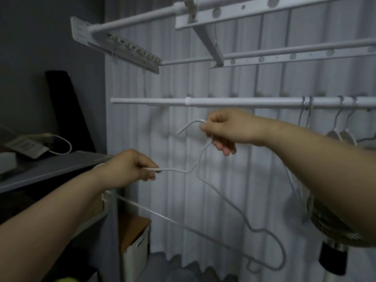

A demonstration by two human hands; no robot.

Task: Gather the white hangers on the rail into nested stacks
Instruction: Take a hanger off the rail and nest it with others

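A white wire hanger hangs tilted in the air just below the white rail. My right hand grips its hook near the neck. My left hand pinches its left shoulder end. The hanger's long bottom bar slants down to the right. Further right, several more hangers stay on the rail by their metal hooks; their lower parts are hidden behind my right forearm.
A white overhead drying rack spans the top. White curtains hang behind. A grey shelf with a cable and papers stands left, a white bin below it. A fan sits low right.
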